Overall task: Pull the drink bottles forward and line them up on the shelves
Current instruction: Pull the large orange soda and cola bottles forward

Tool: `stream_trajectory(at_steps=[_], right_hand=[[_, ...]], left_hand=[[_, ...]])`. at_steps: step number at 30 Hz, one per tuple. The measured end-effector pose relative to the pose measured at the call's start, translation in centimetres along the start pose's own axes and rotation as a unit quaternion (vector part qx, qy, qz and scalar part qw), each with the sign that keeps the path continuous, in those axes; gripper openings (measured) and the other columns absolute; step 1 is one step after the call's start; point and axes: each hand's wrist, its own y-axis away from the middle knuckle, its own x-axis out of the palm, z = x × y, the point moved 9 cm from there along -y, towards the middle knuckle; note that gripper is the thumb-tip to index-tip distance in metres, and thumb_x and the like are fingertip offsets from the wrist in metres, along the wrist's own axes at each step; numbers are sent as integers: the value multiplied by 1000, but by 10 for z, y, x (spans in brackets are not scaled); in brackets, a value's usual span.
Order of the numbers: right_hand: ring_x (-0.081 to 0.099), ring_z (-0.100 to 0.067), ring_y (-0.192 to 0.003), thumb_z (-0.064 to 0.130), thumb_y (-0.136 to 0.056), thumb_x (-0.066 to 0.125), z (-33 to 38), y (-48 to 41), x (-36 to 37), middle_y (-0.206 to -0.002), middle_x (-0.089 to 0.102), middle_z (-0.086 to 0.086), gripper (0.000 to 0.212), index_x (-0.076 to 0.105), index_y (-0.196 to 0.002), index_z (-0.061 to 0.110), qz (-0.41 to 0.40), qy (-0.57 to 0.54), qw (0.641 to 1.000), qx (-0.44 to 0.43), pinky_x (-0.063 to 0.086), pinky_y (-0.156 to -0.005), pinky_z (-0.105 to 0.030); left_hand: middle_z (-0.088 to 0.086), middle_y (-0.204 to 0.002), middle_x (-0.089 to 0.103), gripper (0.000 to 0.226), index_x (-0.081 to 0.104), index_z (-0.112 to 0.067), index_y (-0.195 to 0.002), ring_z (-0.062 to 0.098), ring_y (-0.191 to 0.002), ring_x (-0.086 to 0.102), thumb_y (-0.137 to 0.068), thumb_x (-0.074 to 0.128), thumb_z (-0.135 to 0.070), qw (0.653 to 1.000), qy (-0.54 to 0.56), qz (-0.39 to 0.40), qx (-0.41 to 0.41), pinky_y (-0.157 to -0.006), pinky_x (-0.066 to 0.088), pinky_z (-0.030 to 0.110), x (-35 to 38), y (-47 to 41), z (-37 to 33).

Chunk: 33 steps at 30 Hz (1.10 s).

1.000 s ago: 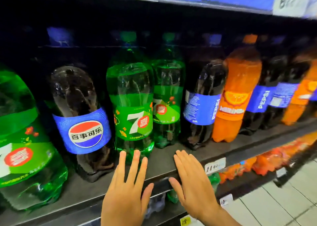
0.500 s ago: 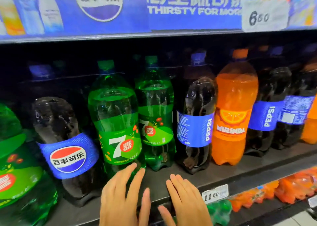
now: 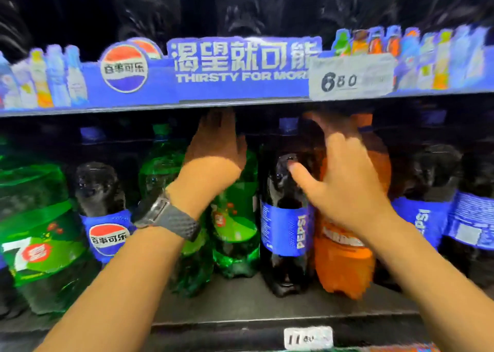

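Observation:
Large drink bottles stand in a row on the dark shelf (image 3: 267, 306). My left hand (image 3: 216, 143) reaches up over the top of a green 7UP bottle (image 3: 235, 234), fingers straight, and hides its cap. My right hand (image 3: 344, 175) lies on the shoulder of the orange Mirinda bottle (image 3: 344, 260). Its fingers stretch up beside the neck into shadow, and its thumb points at the dark Pepsi bottle (image 3: 286, 234) to the left. Another green 7UP bottle (image 3: 160, 164) stands behind my left forearm. The picture is blurred.
A big 7UP bottle (image 3: 40, 231) and a Pepsi bottle (image 3: 104, 218) stand at the left, more Pepsi bottles (image 3: 425, 218) at the right. The upper shelf's blue Pepsi banner (image 3: 240, 68) with a price tag (image 3: 350, 78) hangs just above my fingers. A price tag (image 3: 307, 338) marks the front edge.
Both hands have risen from the shelf's front edge to the bottles' tops: the left to the green 7UP bottle, the right to the orange bottle. The view has tilted up.

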Motion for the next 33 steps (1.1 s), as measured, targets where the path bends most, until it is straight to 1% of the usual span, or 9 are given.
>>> stream_trajectory(at_steps=[3, 5, 9, 11, 15, 19, 23, 28, 33], right_hand=[[19, -22, -143, 42, -76, 72, 1, -29, 26, -155, 20, -7, 100, 13, -151, 15, 114, -62, 992, -11, 22, -115, -33], [12, -21, -145, 43, -75, 73, 1, -29, 45, -157, 8, -1, 106, 4, -152, 20, 175, -56, 983, -18, 21, -116, -35], [26, -26, -138, 51, -74, 70, -8, -26, 52, -153, 17, 1, 100, 9, -149, 29, 199, -31, 979, -23, 31, -106, -35], [28, -25, -136, 54, -73, 70, -8, -30, 50, -152, 20, 1, 99, 10, -148, 30, 203, -33, 978, -25, 33, -104, -34], [35, -29, -131, 55, -71, 71, -5, -34, 52, -146, 30, -4, 104, 8, -149, 28, 213, -13, 977, -29, 35, -101, -35], [33, -33, -132, 57, -71, 70, -4, -34, 56, -146, 29, -10, 106, 8, -150, 25, 178, 30, 983, -22, 33, -104, -40], [35, -38, -128, 62, -67, 71, -4, -29, 56, -143, 28, -14, 108, 11, -148, 26, 161, 75, 984, -8, 38, -99, -43], [39, -38, -122, 69, -62, 69, -3, -35, 57, -137, 32, -11, 108, 13, -145, 29, 181, 114, 977, 17, 40, -96, -44], [43, -42, -116, 73, -63, 63, 2, -34, 52, -132, 38, -19, 102, 20, -140, 23, 135, 183, 974, 21, 43, -89, -45]], left_hand=[[11, -155, 21, 57, 36, -19, -142, 37, -131, 37, -90, 51, -36, 996, -34, 76, -6, -106, 36, 41, 24, -9, 3], [8, -152, 24, 50, 44, -22, -134, 38, -122, 46, -88, 50, -38, 996, -42, 75, -16, -97, 42, 40, 29, -10, 7], [15, -117, 61, 43, 55, -14, -120, 36, -101, 59, -86, 41, -37, 993, -75, 76, 43, -75, 45, 34, 30, -15, -1], [17, -102, 66, 33, 61, -11, -112, 36, -90, 62, -88, 48, -31, 993, -75, 65, 63, -68, 40, 31, 28, -19, -4], [13, -132, 52, 51, 56, -16, -124, 33, -111, 54, -91, 24, -40, 987, -126, 88, 53, -85, 47, 38, 37, -16, 1], [19, -149, 28, 39, 54, -20, -125, 41, -100, 59, -91, 42, -33, 992, -121, 24, 18, -80, 48, 42, 30, -18, -1], [18, -154, 17, 53, 37, -25, -141, 47, -107, 55, -91, 44, -41, 986, -159, 45, -22, -85, 47, 43, 38, -19, 0], [10, -136, 52, 74, 36, -29, -141, 36, -116, 54, -79, 52, -65, 987, -150, 54, 5, -89, 45, 42, 22, -33, 4], [6, -135, 53, 84, 41, -29, -137, 33, -120, 51, -68, 55, -75, 988, -129, 80, 26, -93, 44, 39, 21, -40, 6]])
